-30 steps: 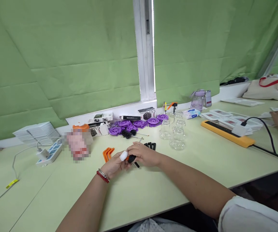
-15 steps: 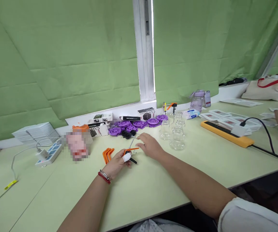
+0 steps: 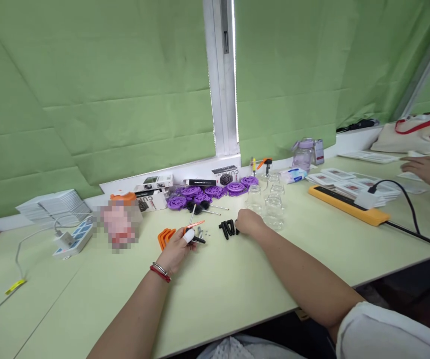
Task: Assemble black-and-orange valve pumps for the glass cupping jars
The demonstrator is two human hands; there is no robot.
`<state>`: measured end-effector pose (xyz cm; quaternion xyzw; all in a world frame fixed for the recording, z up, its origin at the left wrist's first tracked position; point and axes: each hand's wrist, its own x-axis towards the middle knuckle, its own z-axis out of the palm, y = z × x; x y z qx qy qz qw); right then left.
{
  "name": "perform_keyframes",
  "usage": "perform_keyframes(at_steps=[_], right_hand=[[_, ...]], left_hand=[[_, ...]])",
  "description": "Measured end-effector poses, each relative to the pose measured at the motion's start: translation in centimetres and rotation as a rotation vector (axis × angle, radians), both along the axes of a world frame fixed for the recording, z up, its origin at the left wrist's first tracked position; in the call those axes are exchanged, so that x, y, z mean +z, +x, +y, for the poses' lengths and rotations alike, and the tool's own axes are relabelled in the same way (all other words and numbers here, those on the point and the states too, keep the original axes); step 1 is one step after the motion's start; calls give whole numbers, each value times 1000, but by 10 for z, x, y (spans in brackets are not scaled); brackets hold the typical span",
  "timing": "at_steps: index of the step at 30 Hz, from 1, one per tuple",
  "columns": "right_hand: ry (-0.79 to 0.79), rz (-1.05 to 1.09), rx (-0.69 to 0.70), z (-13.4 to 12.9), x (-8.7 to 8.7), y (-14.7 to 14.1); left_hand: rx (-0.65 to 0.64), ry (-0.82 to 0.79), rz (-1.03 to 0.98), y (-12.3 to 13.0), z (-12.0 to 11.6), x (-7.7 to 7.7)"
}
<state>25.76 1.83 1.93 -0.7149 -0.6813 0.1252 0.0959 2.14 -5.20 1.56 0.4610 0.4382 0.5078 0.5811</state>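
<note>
My left hand (image 3: 179, 248) is closed around a small assembly with a black handle (image 3: 199, 240) and an orange arm (image 3: 195, 224); a thin metal rod rises from it. Orange bent pieces (image 3: 165, 238) lie just left of that hand. My right hand (image 3: 250, 223) is closed at the right end of a row of black handles (image 3: 226, 229), its fingertips on a black piece, mostly hidden. Small metal screws (image 3: 200, 232) lie between the hands. Black knobs (image 3: 197, 206) with thin rods sit behind, beside purple discs (image 3: 214, 191).
Glass jars (image 3: 274, 212) stand right of my right hand. An orange power strip (image 3: 345, 205) with a cable, white cards (image 3: 336, 175) and another person's hand (image 3: 424, 167) are at the right. A white power strip (image 3: 74, 239) and booklets (image 3: 54, 207) are at the left.
My right hand has moved from the knobs and rods, right and toward me, to the black handles, now uncovered. My left hand has shifted slightly left with its assembly. The other person's hand has moved left.
</note>
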Motion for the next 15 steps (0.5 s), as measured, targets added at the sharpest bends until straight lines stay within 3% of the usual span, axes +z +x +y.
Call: perform_keyframes(at_steps=[11,15], right_hand=[[70,25,-23,-2,6,-2],[277,170,165,-16,9,-12]], left_hand=[[48,-9,-21,-1,2,0],[45,-4,-50,-2,2,0]])
